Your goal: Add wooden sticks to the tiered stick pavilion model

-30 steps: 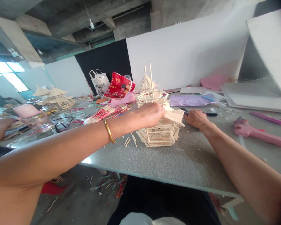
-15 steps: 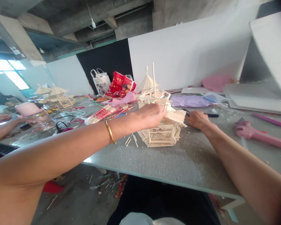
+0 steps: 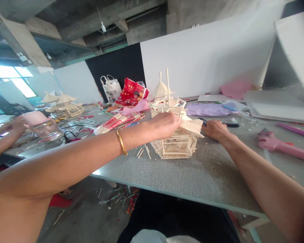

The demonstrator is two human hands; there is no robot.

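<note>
A model pavilion of pale wooden sticks (image 3: 176,146) stands upright on the grey table, with slatted roof panels and a tall stick rising from its upper part. My left hand (image 3: 167,124), a gold bangle on its wrist, reaches across the model. Its fingers are closed at the upper frame beside the slatted roof; the fingertips are partly hidden. To the right of the model, my right hand (image 3: 215,130) is closed over a dark, slim tool (image 3: 233,125) lying on the table. My palm hides the tool's middle, so its kind is unclear.
Red-and-white stick bundles (image 3: 116,122) and loose stick pieces (image 3: 143,152) lie left of the model. A pink glue gun (image 3: 278,144) lies at right. Behind are a pointed stick roof (image 3: 160,90) and bags (image 3: 133,92). Another person's hands (image 3: 17,125) are at far left, by a pink-lidded jar (image 3: 44,126).
The view has shifted slightly. My two hands keep nearly the same places at the model and on the dark tool. The other person's hands at far left have risen beside the jar.
</note>
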